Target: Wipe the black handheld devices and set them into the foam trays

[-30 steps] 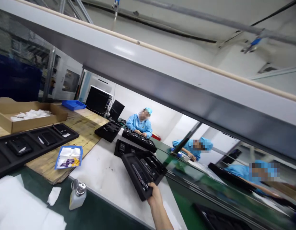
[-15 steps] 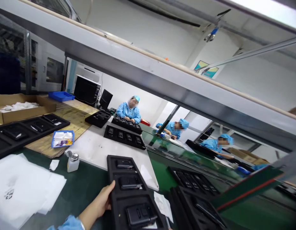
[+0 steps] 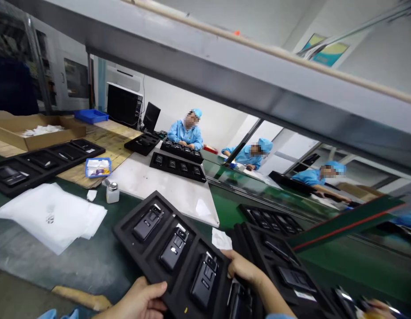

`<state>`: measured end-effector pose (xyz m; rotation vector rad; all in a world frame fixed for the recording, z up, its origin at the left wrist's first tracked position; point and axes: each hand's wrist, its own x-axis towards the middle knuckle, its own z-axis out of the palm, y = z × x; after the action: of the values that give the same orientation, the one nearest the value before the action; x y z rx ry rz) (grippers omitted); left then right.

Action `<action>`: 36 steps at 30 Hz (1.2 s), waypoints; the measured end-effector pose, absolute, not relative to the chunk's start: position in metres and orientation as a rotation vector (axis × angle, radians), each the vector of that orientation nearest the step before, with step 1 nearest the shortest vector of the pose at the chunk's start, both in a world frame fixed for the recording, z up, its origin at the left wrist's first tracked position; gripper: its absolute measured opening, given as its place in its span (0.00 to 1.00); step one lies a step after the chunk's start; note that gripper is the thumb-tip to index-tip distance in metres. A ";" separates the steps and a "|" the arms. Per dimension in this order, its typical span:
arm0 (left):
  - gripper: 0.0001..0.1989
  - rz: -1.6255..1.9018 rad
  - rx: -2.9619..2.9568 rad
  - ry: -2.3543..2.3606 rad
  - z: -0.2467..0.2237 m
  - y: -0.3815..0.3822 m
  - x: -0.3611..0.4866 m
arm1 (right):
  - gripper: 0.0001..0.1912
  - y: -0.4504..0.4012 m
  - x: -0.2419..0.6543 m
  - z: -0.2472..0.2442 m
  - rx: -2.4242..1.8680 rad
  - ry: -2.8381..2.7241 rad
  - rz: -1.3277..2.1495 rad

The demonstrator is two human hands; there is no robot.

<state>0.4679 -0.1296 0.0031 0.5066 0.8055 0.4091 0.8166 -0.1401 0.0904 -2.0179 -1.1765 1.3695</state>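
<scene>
A black foam tray [image 3: 172, 283] is held tilted over the green bench by both of my hands. My left hand [image 3: 143, 299] grips its near left edge, thumb on top and fingers underneath. On the right, my right hand [image 3: 241, 268] is closed around the far edge, its fingertips partly hidden by the tray. Several black handheld devices lie in the compartments, among them one device [image 3: 174, 248] in the middle and another device [image 3: 205, 279] nearer to me. The lowest device is partly cut off by the frame.
To the right are stacked trays [image 3: 268, 248] of devices and a slanted green bar [image 3: 348, 226]. White sheets [image 3: 55, 212], a pump bottle [image 3: 112, 193] and a small blue tray [image 3: 98, 167] lie left. Co-workers in blue sit beyond; another person's hand [image 3: 380, 308] shows lower right.
The tray has turned, its far end swinging left and its face tipping toward me. My right hand has come into view on its right edge; my left hand has shifted down the near edge.
</scene>
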 end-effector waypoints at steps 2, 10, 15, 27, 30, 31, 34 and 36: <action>0.29 0.316 0.467 0.868 -0.007 -0.146 0.450 | 0.23 -0.126 0.813 0.082 -2.012 -1.289 1.384; 0.30 0.229 0.475 1.011 -0.009 -0.157 0.402 | 0.24 -0.083 0.769 0.048 -1.948 -1.616 1.249; 0.38 0.200 0.661 0.976 -0.004 -0.157 0.391 | 0.28 -0.069 0.756 0.044 -1.920 -1.692 0.979; 0.18 1.014 2.099 1.423 0.019 -0.063 0.329 | 0.16 -0.170 0.619 0.009 -1.678 -1.460 0.352; 0.24 0.824 2.328 1.507 0.006 -0.049 0.335 | 0.23 -0.149 0.559 0.008 -1.750 -1.519 0.371; 0.25 0.736 2.378 1.522 0.003 -0.047 0.339 | 0.26 -0.138 0.544 0.010 -1.808 -1.549 0.364; 0.29 0.546 2.468 1.591 0.009 -0.047 0.348 | 0.33 -0.108 0.515 0.015 -1.996 -1.653 0.368; 0.33 0.413 2.469 1.673 0.021 -0.047 0.352 | 0.36 -0.098 0.507 0.016 -2.080 -1.681 0.380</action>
<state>0.3515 -0.0469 0.0208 2.4690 1.6733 0.4127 0.5069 -0.0976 0.0161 -2.0797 -1.6809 0.3804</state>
